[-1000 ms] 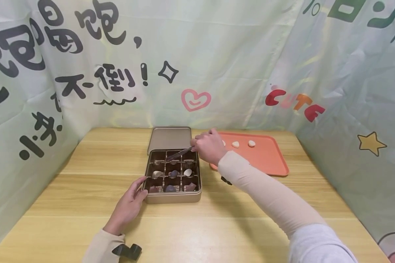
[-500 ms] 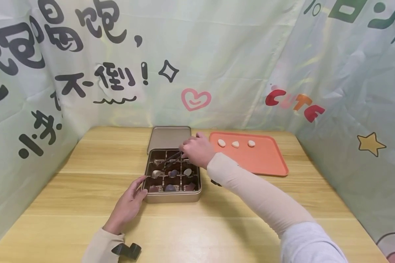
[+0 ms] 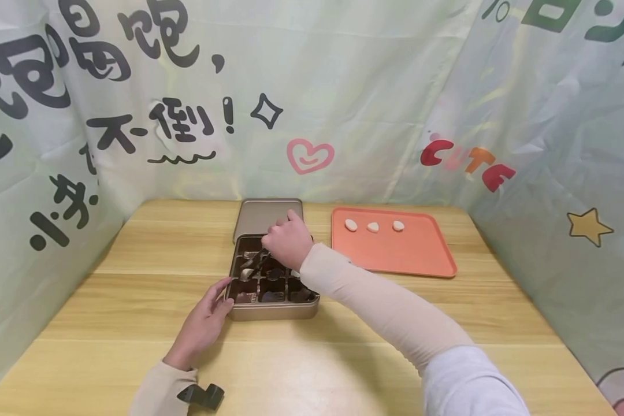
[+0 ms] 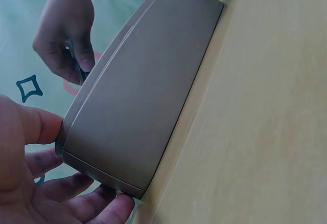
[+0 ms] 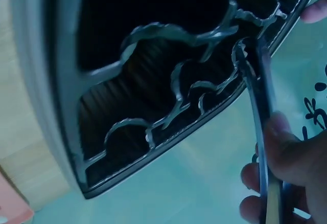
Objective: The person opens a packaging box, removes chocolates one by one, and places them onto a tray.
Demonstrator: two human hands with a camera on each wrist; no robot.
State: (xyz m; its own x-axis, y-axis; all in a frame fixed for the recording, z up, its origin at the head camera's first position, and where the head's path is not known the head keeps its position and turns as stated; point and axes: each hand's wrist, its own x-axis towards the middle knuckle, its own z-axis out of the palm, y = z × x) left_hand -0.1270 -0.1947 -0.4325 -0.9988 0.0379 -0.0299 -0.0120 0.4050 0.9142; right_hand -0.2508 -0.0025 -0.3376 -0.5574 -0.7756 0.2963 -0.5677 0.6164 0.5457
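Note:
My left hand [image 3: 203,326] holds the front left corner of a brown tin box [image 3: 273,312], thumb by the front and fingers along the side. Inside, a dark divided insert has rows of compartments, several with small pieces. With my right hand [image 3: 291,240] above the box, I grip dark tweezers [image 5: 261,106]. Their tips reach down to the left compartment of the middle row, beside a pale piece [image 3: 247,274]. Whether the tips touch or pinch it, I cannot tell. The right hand and forearm hide the back right compartments.
An orange tray [image 3: 411,254] lies at the back right. Along its far side sit three small whitish pieces, one of them a rounded piece [image 3: 351,225]. Behind the box is its brown lid [image 3: 262,215]. Printed cloth [image 3: 369,115] closes off the table's back and sides.
My right hand has moved left and slightly down with the tweezers, from the box's back right to over its middle. It uncovered the tray's leftmost piece. My left hand stays put.

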